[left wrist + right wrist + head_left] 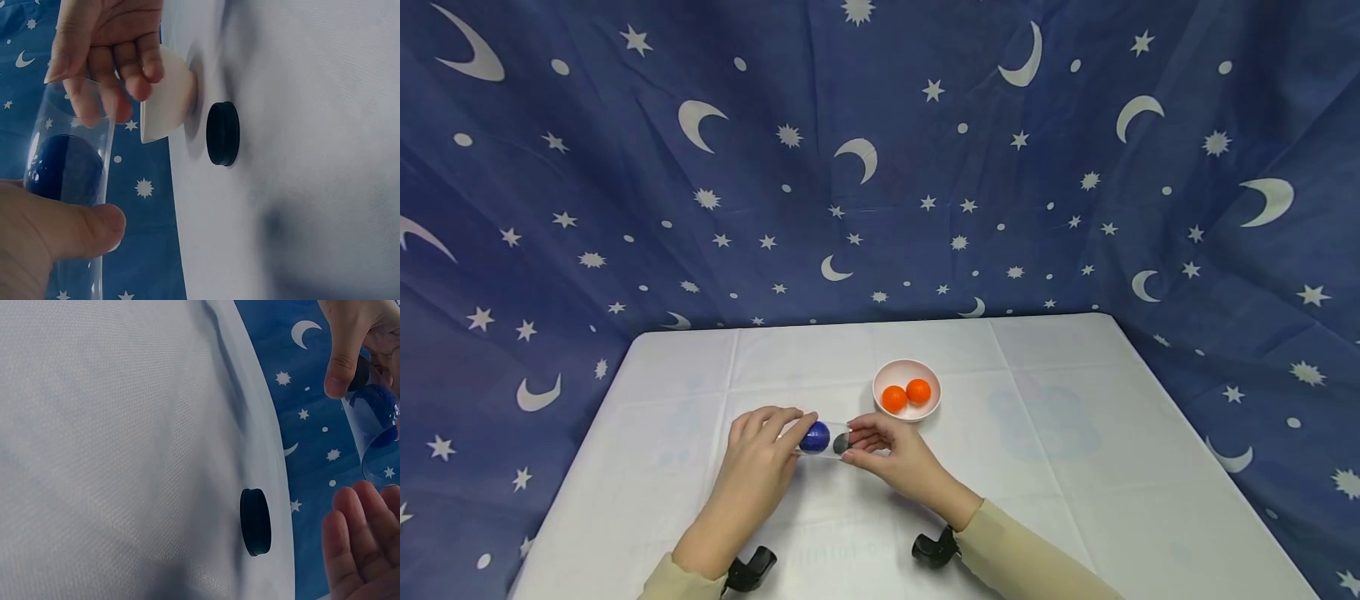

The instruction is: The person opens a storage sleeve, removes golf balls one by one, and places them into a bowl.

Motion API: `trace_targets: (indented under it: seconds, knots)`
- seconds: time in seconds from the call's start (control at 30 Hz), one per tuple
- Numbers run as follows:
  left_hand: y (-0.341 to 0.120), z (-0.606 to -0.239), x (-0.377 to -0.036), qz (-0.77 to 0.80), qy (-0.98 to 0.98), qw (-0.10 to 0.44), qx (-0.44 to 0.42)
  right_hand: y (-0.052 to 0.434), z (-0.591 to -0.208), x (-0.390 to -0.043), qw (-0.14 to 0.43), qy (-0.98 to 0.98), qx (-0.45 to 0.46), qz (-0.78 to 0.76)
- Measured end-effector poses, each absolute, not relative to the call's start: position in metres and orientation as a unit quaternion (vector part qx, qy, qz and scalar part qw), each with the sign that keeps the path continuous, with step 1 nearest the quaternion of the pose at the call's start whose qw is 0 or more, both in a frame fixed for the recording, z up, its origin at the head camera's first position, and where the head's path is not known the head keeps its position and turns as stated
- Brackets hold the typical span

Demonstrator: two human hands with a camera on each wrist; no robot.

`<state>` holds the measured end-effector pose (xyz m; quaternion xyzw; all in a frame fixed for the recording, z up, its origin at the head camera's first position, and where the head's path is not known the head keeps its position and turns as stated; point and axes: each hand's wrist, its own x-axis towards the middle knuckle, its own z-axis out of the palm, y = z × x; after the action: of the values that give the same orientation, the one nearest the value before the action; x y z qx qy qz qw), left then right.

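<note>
Landmark for all positions: the pink bowl (907, 389), which stands on the white tablecloth (1075, 433) a little past the table's middle.

A clear plastic tube (824, 439) is held lying on its side, above the cloth, just in front of the bowl and slightly to the left of it. Inside the tube sits a dark blue ball (815, 437), plainly seen through the wall; the left wrist view shows the same ball (65, 169) filling the width of the tube (69, 187).

The left hand (760, 454) grips the tube end farther from the bowl, fingers curled over the top and thumb (81, 228) pressed on the wall. The right hand (880, 446) pinches the end nearer the bowl, fingertips (119, 94) closed on the rim. Both hands are narrow and occupied; neither is spread.

A black round cap (223, 134) lies on the cloth near the bowl's base, apart from the tube; the right wrist view shows the cap (255, 522) resting on edge-like profile, untouched by either hand.

Inside the bowl lie two orange balls (906, 395), side by side and touching.

Behind the bowl, a blue backdrop (880, 167) printed with white moons and stars hangs round the table. Beige sleeves (1022, 558) cover both forearms.
</note>
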<state>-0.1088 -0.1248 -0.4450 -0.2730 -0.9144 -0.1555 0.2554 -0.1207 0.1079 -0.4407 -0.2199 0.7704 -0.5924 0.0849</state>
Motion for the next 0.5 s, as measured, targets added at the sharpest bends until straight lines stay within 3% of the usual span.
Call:
trace_targets:
  seconds: [0.5]
  knots:
    - [-0.1241,-0.4409,-0.1076,-0.140,-0.910,0.266,-0.285,0.1069,-0.4469,-0.1195,0.087,0.777,-0.216,-0.585]
